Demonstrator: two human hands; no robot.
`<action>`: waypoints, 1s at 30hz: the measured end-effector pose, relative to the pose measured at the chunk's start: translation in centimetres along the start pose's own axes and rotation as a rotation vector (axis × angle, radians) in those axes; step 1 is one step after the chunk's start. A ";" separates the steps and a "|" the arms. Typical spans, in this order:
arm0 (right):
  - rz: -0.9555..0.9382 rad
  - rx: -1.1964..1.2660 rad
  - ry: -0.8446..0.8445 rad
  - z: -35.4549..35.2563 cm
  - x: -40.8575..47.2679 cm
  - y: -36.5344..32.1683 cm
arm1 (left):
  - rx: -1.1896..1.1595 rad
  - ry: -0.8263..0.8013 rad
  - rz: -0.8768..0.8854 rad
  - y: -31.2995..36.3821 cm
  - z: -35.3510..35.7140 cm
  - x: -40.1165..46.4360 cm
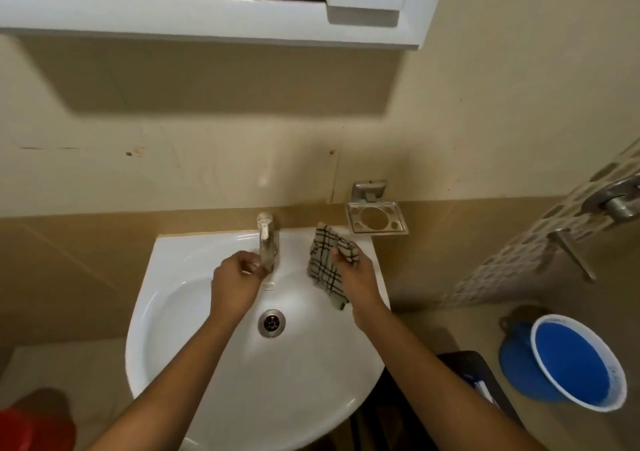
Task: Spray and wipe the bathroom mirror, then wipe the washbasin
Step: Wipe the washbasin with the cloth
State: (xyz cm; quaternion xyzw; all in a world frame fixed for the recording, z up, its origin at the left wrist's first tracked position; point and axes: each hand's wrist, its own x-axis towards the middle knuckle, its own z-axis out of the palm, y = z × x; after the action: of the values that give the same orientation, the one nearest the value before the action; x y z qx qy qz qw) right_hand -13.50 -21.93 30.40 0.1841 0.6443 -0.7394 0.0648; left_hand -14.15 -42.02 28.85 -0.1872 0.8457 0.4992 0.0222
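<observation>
A single head-worn, wide-angle view looks steeply down and forward from close above a white washbasin [242,381], which fills the lower centre of the frame with its tap [266,239] just above the middle and both forearms reaching in from the bottom edge. The camera faces the beige tiled wall [207,159] behind the basin, and the white lower frame of the mirror cabinet [207,14] crosses the top edge. Lens curvature bends the sides, where a blue bucket [575,364] on the floor sits at lower right and a red object [34,426] at the lower left corner.
</observation>
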 end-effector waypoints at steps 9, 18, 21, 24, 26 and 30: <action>-0.659 -0.669 0.109 4.5 4.3 2.1 | 0.184 0.030 0.034 -0.3 0.6 1.0; -0.513 -1.456 -0.429 2.5 8.8 8.6 | 0.205 0.048 0.027 -0.2 1.2 1.5; -0.542 -1.508 -0.393 3.3 9.0 8.5 | 0.214 0.073 0.030 -0.2 1.5 1.6; -0.592 -1.546 -0.407 2.5 9.9 8.1 | 0.238 0.087 0.039 -0.4 1.7 1.8; -0.680 -1.535 -0.451 0.5 10.8 7.6 | 0.243 0.095 0.036 -0.7 1.8 1.9; -0.650 -1.552 -0.420 -6.3 11.3 6.6 | 0.229 0.105 0.013 -0.7 2.0 1.7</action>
State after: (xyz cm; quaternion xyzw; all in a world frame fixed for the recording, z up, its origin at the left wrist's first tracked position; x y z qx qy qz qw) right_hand -20.59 -15.28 19.59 -0.2458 0.9620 -0.0915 0.0755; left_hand -15.77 -41.10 26.84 -0.2036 0.8985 0.3889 -0.0040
